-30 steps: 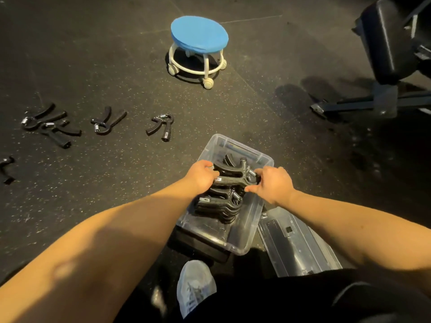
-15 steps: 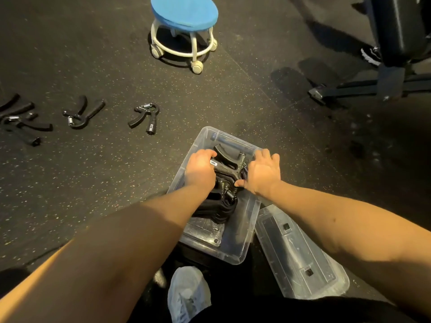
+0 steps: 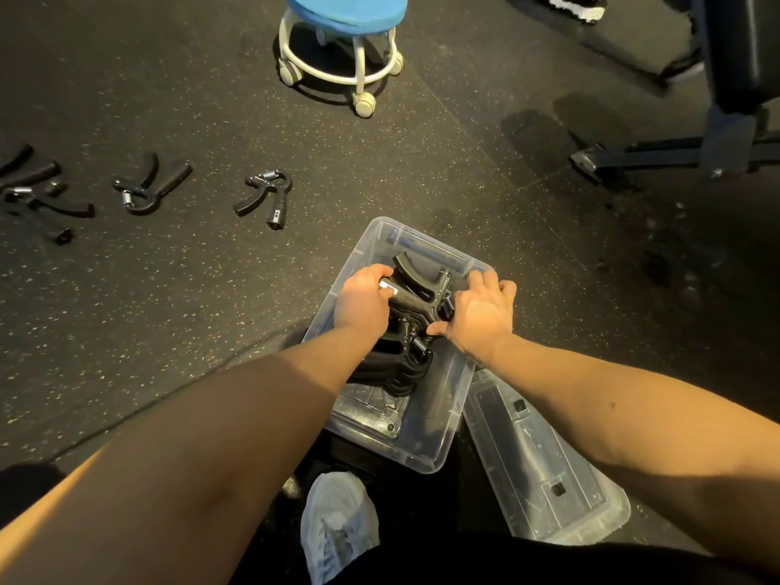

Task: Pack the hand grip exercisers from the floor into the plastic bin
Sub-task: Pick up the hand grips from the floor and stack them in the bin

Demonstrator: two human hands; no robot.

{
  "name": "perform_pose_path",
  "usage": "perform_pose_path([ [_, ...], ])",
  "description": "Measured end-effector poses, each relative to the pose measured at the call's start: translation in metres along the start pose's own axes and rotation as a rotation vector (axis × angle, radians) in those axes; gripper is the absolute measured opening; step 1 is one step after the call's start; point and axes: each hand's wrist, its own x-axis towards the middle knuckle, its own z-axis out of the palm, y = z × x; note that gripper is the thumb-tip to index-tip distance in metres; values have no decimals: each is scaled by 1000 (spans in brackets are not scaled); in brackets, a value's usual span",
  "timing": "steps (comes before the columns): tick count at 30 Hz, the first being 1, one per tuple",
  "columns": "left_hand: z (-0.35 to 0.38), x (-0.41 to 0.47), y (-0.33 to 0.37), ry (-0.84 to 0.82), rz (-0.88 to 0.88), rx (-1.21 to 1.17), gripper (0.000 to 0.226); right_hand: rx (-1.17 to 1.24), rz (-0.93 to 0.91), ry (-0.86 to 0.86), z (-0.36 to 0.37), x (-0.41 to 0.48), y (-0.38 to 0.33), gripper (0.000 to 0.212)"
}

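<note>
A clear plastic bin (image 3: 437,447) stands on the dark floor in front of me, with a stack of black hand grip exercisers inside. My left hand (image 3: 361,304) grips the left handle of the top exerciser (image 3: 415,289). My right hand (image 3: 479,316) holds its spring end on the right, fingers curled over it. More black exercisers lie on the floor to the left: one (image 3: 266,196) nearest the bin, another (image 3: 150,187) beyond it, and a small cluster (image 3: 38,192) at the left edge.
The bin's clear lid (image 3: 544,466) lies on the floor right of the bin. A blue-topped wheeled stool (image 3: 344,40) stands ahead. A black bench frame (image 3: 692,154) sits at the right. My grey shoe (image 3: 337,525) is below the bin.
Both hands have lowered the top exerciser onto the stack in the bin. The view has tilted down and come closer, so the floor items and stool sit higher in frame.
</note>
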Motion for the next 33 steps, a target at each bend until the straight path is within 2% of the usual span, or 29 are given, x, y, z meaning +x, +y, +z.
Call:
perform_pose_path([
  [4, -8, -5, 7, -44, -16, 34, 39, 78, 24, 35, -3, -4, 0, 78],
  [7, -28, -7, 14, -55, -5, -20, 46, 211, 46, 126, -16, -8, -3, 82],
  [10, -65, 0, 19, 32, 33, -91, 41, 313, 12, 198, -45, 1, -13, 86],
  [12, -94, 9, 13, 101, -9, -124, 38, 383, -22, 222, -69, 12, -26, 82],
  [17, -162, 38, -38, 211, -167, -74, 35, 428, -146, 161, -121, 50, -89, 78],
  [20, -181, 63, -76, 228, -275, -55, 33, 434, -238, 51, -128, 88, -140, 75],
  [23, -179, 100, -112, 209, -367, -69, 34, 609, -170, -100, -117, 136, -195, 62],
  [27, -150, 158, -154, 134, -463, -65, 35, 808, -14, -196, -83, 202, -257, 36],
  [29, -135, 186, -172, 132, -456, -45, 40, 840, 55, -230, -64, 233, -280, 35],
  [33, -124, 234, -195, 165, -425, 94, 48, 902, 162, -225, -35, 277, -306, 45],
])
